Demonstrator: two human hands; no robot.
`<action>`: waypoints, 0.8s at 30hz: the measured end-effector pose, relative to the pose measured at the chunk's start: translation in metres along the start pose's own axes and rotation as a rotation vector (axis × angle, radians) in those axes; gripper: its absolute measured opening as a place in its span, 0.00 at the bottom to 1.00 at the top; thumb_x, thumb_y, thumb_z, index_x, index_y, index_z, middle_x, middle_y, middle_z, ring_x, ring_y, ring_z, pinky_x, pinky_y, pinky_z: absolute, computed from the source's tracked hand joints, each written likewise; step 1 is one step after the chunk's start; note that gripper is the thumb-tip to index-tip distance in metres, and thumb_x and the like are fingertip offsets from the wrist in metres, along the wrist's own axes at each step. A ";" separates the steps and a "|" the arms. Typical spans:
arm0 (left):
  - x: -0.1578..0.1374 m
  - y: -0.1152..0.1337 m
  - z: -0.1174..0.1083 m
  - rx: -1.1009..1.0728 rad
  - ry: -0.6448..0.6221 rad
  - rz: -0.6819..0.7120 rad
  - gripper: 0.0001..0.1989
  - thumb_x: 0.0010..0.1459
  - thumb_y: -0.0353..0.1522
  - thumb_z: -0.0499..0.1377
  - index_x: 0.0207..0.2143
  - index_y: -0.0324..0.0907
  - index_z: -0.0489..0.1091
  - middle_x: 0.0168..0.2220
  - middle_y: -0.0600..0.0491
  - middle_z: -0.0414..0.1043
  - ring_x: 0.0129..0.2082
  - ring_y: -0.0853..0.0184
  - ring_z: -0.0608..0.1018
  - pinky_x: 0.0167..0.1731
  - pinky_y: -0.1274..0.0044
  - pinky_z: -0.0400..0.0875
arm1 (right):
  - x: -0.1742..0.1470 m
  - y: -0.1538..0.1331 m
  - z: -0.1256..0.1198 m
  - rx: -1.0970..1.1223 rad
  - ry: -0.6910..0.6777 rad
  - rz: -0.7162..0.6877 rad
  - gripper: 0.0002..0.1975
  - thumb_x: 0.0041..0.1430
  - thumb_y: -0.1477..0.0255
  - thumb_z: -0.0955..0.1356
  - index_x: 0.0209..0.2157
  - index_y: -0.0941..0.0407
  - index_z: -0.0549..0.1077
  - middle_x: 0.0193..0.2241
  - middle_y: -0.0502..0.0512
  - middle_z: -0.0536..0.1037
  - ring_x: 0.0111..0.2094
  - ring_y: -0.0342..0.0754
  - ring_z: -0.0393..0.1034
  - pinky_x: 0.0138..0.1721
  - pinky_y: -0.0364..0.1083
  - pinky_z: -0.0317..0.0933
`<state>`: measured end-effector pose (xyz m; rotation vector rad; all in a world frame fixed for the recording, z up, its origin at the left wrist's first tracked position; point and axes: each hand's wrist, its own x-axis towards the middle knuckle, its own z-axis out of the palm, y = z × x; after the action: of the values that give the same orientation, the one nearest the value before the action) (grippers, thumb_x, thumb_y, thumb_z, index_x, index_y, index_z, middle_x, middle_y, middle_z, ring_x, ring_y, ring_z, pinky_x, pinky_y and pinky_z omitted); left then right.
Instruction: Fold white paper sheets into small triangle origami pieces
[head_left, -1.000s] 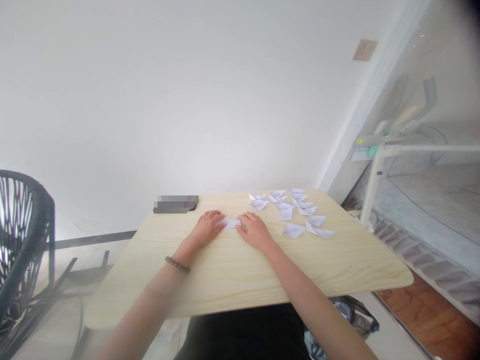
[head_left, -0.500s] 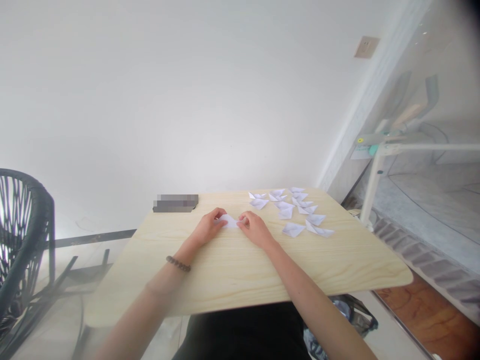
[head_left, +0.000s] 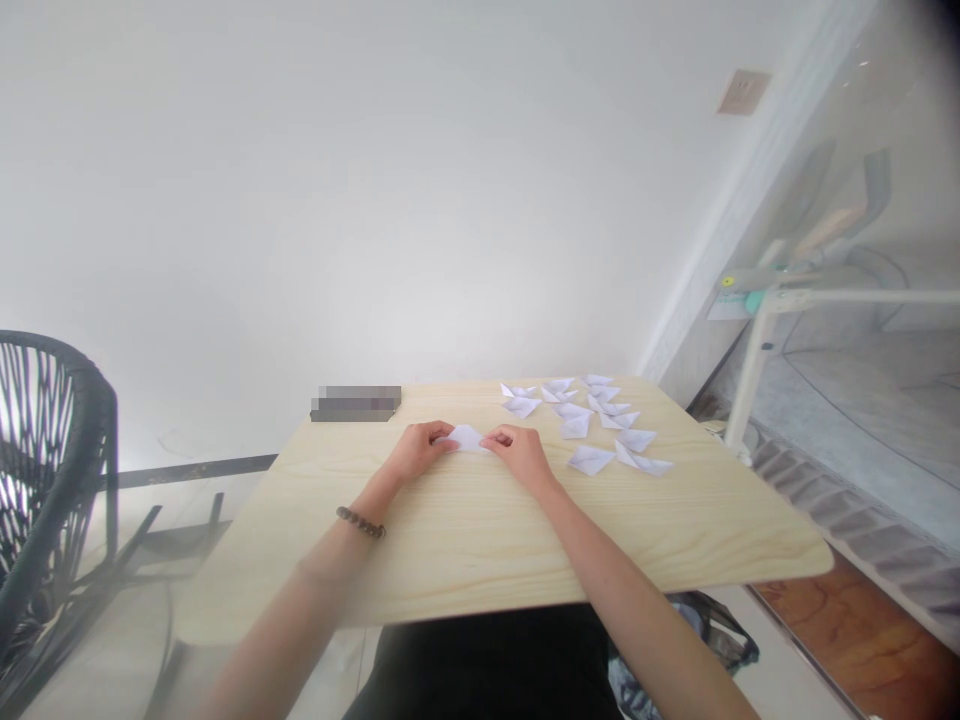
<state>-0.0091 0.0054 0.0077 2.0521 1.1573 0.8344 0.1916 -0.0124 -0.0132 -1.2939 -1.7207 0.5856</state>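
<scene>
A small piece of folded white paper (head_left: 469, 439) is held between my two hands, just above or on the wooden table (head_left: 465, 540); I cannot tell which. My left hand (head_left: 420, 450) pinches its left end, thumb in front and fingers behind. At the right end, my right hand (head_left: 519, 452) grips the paper between thumb and fingertips. A beaded bracelet circles my left wrist. To the right of my right hand lie several folded white paper boats (head_left: 590, 459), loosely grouped toward the back right of the tabletop.
A dark, partly pixelated object (head_left: 355, 405) lies at the table's back left. Behind the table rises a white wall (head_left: 375, 200). A dark woven chair (head_left: 56, 450) stands at left, a white metal frame (head_left: 756, 360) at right.
The paper between my hands now shows a wider, flatter-topped shape. My right fingers have shifted slightly at its right end. The whole view has shifted a little.
</scene>
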 end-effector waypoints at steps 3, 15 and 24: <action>0.000 -0.003 -0.005 -0.056 -0.029 0.000 0.14 0.46 0.37 0.55 0.35 0.39 0.70 0.33 0.52 0.74 0.31 0.66 0.74 0.32 0.77 0.67 | 0.000 0.000 -0.003 0.031 0.019 0.011 0.08 0.47 0.67 0.66 0.26 0.55 0.74 0.24 0.50 0.76 0.27 0.44 0.69 0.30 0.42 0.60; 0.002 -0.007 -0.007 0.033 0.072 -0.077 0.13 0.44 0.39 0.57 0.31 0.40 0.70 0.28 0.53 0.73 0.29 0.67 0.74 0.29 0.78 0.67 | 0.002 -0.002 -0.003 0.021 0.030 -0.015 0.09 0.50 0.69 0.63 0.28 0.56 0.74 0.27 0.52 0.76 0.28 0.45 0.69 0.32 0.42 0.60; -0.001 0.005 0.004 0.256 0.159 0.215 0.13 0.51 0.39 0.53 0.35 0.42 0.70 0.35 0.49 0.69 0.38 0.64 0.69 0.40 0.73 0.62 | -0.003 -0.008 0.002 0.021 -0.044 -0.080 0.09 0.50 0.66 0.64 0.30 0.56 0.72 0.25 0.51 0.75 0.26 0.43 0.67 0.30 0.41 0.60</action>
<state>-0.0038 0.0014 0.0092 2.3882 1.1943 1.0117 0.1865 -0.0176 -0.0090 -1.1998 -1.7888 0.5888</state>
